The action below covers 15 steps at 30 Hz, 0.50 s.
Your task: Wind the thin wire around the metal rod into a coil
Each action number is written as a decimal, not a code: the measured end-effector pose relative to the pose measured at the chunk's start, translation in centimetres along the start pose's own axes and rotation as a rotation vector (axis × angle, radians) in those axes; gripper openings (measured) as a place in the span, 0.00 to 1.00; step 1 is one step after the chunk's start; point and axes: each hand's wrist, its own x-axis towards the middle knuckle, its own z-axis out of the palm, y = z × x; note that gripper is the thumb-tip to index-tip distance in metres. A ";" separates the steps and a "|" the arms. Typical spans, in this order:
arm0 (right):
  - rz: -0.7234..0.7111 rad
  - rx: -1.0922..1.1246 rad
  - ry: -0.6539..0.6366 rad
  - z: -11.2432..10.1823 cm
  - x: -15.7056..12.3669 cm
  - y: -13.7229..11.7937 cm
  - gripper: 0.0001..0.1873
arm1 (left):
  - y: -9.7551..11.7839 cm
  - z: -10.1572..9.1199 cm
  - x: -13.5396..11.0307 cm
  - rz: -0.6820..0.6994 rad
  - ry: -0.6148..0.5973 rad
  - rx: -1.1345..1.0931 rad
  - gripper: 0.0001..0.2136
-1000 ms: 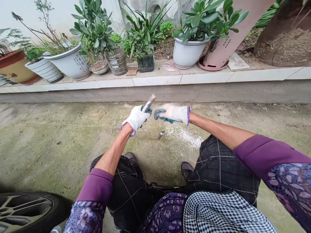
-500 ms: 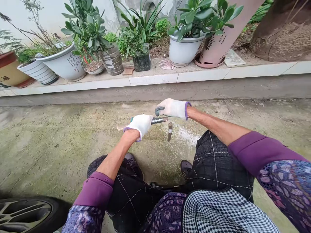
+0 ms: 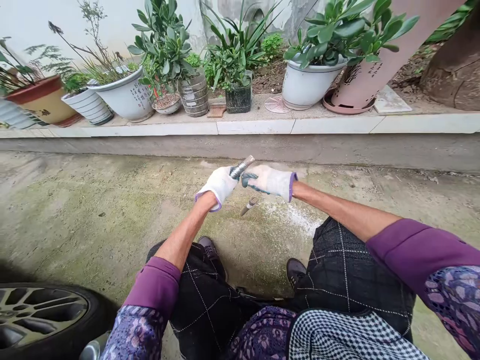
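My left hand (image 3: pixel 219 186), in a white glove with a purple cuff, is closed around a stick wrapped in silvery wire (image 3: pixel 242 167). Its bare end points up and away to the right. Close beside it, my right hand (image 3: pixel 270 181) wears a matching glove with a dark green-grey coating on the palm side. The right fingers are bent together near the wire; anything between them is too small to make out. Below the hands is a second short stick (image 3: pixel 249 206) with a pale band, tilted. Whether it hangs or lies on the ground I cannot tell.
White powder or grit (image 3: pixel 296 215) is scattered on the concrete ground (image 3: pixel 112 210). Along the far side runs a low tiled ledge (image 3: pixel 255 127) with several potted plants, including a white pot (image 3: pixel 311 87). A car wheel (image 3: pixel 45 315) stands at the lower left.
The wire-wrapped stick has turned from nearly level to pointing up and away. My right hand has come down beside it. The lower stick has swung from near upright to a slant.
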 end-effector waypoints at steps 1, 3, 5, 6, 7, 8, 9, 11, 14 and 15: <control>-0.034 -0.097 0.010 0.3 -0.1 -0.1 0.10 | -0.2 0.1 0.2 0.042 0.014 0.214 0.07; -0.059 -0.253 -0.015 1.0 -0.3 -0.2 0.11 | -0.5 0.6 0.2 0.091 0.006 0.568 0.10; -0.019 -0.372 -0.099 1.6 -0.5 -0.1 0.12 | -0.6 1.4 -0.2 0.106 -0.046 0.656 0.12; 0.002 -0.413 -0.142 1.8 -0.6 0.0 0.13 | -0.7 2.0 -0.5 0.115 -0.073 0.682 0.12; 0.016 -0.426 -0.176 1.9 -0.7 0.1 0.14 | -0.6 2.7 -0.9 0.121 -0.107 0.708 0.12; 0.019 -0.409 -0.193 1.9 -0.9 0.3 0.14 | -0.6 3.4 -1.2 0.125 -0.143 0.731 0.12; 0.010 -0.373 -0.199 1.9 -1.1 0.5 0.15 | -0.5 4.1 -1.6 0.128 -0.181 0.754 0.12; -0.014 -0.297 -0.203 1.7 -1.4 1.1 0.14 | -0.3 5.3 -2.2 0.145 -0.268 0.793 0.12; -0.044 -0.249 -0.231 1.4 -1.5 2.2 0.13 | 0.0 6.1 -2.8 0.196 -0.412 0.813 0.10; -0.052 -0.228 -0.246 1.2 -1.4 2.6 0.13 | 0.0 6.0 -3.0 0.224 -0.463 0.809 0.10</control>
